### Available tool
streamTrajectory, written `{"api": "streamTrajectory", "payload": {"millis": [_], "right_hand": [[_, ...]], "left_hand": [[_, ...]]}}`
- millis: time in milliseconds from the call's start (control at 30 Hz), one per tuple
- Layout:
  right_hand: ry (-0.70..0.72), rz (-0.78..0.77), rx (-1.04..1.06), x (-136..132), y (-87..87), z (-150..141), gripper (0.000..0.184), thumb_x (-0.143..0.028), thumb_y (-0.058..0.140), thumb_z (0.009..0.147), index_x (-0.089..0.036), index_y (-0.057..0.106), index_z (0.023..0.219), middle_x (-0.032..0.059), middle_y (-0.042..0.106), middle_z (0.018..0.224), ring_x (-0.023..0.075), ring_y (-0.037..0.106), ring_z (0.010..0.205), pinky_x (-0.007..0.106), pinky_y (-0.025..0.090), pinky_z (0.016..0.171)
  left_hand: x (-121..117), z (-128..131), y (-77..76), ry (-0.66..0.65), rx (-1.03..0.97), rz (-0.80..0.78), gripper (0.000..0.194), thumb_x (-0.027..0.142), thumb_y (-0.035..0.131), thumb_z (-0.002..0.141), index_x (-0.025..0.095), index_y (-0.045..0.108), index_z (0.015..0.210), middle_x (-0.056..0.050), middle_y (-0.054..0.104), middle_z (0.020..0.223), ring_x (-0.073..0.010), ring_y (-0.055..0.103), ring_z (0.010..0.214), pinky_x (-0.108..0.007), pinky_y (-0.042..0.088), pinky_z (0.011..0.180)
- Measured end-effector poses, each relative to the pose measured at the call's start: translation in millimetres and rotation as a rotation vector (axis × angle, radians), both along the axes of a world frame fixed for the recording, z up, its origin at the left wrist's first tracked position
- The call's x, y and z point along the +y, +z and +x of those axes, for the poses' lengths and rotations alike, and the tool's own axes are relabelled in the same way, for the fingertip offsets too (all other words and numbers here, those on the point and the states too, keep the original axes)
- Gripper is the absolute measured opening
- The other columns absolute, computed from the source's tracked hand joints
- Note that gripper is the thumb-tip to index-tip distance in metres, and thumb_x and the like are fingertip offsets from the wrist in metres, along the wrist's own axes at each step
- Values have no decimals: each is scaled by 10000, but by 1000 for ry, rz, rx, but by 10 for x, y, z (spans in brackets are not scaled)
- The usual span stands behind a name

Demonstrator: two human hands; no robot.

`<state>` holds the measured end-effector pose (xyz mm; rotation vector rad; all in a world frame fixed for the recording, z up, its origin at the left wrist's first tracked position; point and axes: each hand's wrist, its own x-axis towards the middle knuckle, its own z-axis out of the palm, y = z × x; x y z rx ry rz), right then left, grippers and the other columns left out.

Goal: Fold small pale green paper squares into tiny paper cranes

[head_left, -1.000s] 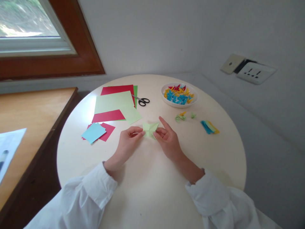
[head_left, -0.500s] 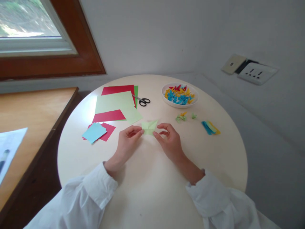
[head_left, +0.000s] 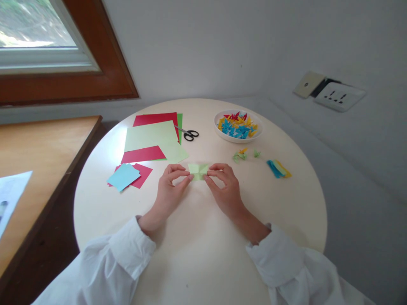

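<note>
A small light green sheet of origami paper, with crease lines across it, is held between my two hands above the white round table. My left hand pinches its left edge between thumb and fingers. On the opposite edge, my right hand grips the paper with thumb and forefinger. Beyond my right hand lie a few small folded green paper pieces with a bit of yellow, and a single green one.
At the back right stands a white bowl of blue, yellow and red folded paper cranes. Black-handled scissors rest by large green and red sheets. Small blue squares lie left, coloured strips right. A wooden desk adjoins.
My right fingers have closed onto the paper's right edge, where the forefinger was apart before. The paper's raised right corner now sits lower and flatter. The view has shifted slightly.
</note>
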<state>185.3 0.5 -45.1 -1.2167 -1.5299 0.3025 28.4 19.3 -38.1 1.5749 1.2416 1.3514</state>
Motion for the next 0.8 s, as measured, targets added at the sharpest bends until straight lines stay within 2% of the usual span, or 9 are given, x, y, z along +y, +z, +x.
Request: {"api": "streamTrajectory", "payload": {"millis": [100, 200, 367, 467, 667, 800], "right_hand": [[-48, 58, -82, -7, 6, 9, 57, -198, 614, 771, -233, 656, 755, 63, 623, 1002, 215, 554, 973, 387, 461, 794], [-32, 112, -135, -2, 19, 18, 61, -183, 610, 781, -226, 648, 759, 50, 663, 994, 203, 587, 965, 399, 435, 835], [-4, 115, -130, 13, 29, 21, 54, -181, 615, 786, -216, 650, 767, 23, 705, 819, 178, 631, 826, 376, 432, 805], [32, 59, -52, 14, 21, 14, 47, -201, 624, 779, -218, 649, 744, 15, 701, 774, 168, 633, 776, 352, 453, 773], [136, -92, 171, 14, 10, -9, 90, -226, 594, 777, -193, 651, 716, 40, 692, 771, 158, 636, 742, 290, 490, 682], [145, -170, 244, 15, 23, -14, 74, -243, 619, 740, -193, 657, 700, 37, 695, 759, 157, 632, 726, 279, 489, 668]], "left_hand": [[1, -9, -13, 43, 113, 79, 50, 272, 686, 695, 230, 710, 704, -66, 616, 1020, -201, 529, 935, -366, 423, 864], [-2, -15, -14, 52, 180, 154, 56, 275, 668, 724, 239, 708, 709, -56, 648, 1097, -219, 514, 987, -393, 421, 874], [-9, -13, -7, -12, 151, 186, 60, 253, 651, 745, 227, 703, 734, -53, 716, 920, -201, 565, 909, -378, 453, 837], [-8, -11, -4, -12, 90, 114, 69, 264, 667, 720, 208, 707, 730, -61, 716, 825, -199, 595, 865, -354, 474, 800], [12, -20, -5, 1, -52, -165, 177, 330, 696, 673, 166, 715, 739, -71, 714, 822, -203, 637, 806, -329, 480, 764], [12, -7, 3, -14, -111, -212, 176, 319, 715, 649, 162, 716, 730, -67, 718, 812, -200, 638, 800, -317, 473, 756]]}}
